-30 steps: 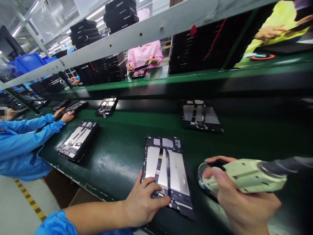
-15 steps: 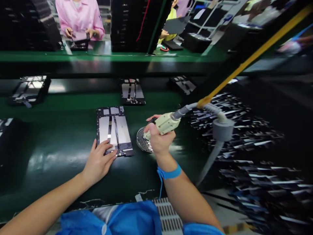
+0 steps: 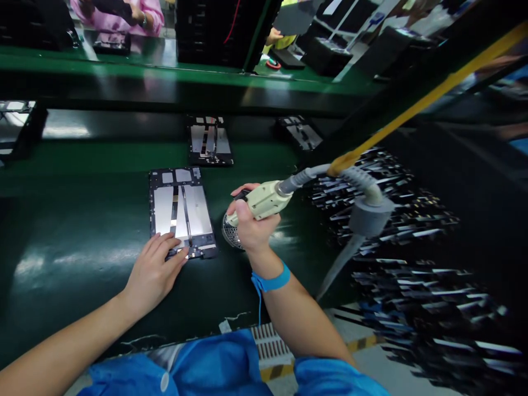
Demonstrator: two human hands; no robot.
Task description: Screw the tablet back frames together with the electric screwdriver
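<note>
- The left hand [image 3: 153, 270] lay flat and open, fingertips pressing the near corner of the opened tablet [image 3: 181, 212], apparently to keep it from sliding on the green desk [image 3: 82, 231].
- The tablet lay face-down with its back off, long side pointing away from the person, just left of the right hand.
- The right hand [image 3: 251, 228] was closed around the pale-green power tool [image 3: 259, 201], holding it tilted with its tip down beside a round perforated metal dish [image 3: 230, 235], probably a holder for small parts.
- The tool's grey cable [image 3: 363, 192] ran up to a yellow line [image 3: 412, 107] overhead, which seemed to carry its weight.
- A blue strap [image 3: 270, 280] circled the right wrist.
- Two more opened tablets [image 3: 209, 140] lay farther off on the desk.
- Compared with half a second before, both hands held the same grips; the view had tipped slightly down and shifted, so the tablet and tool sat a little lower-left, and the pink-clad worker [image 3: 119, 14] opposite was nearly cut off.
</note>
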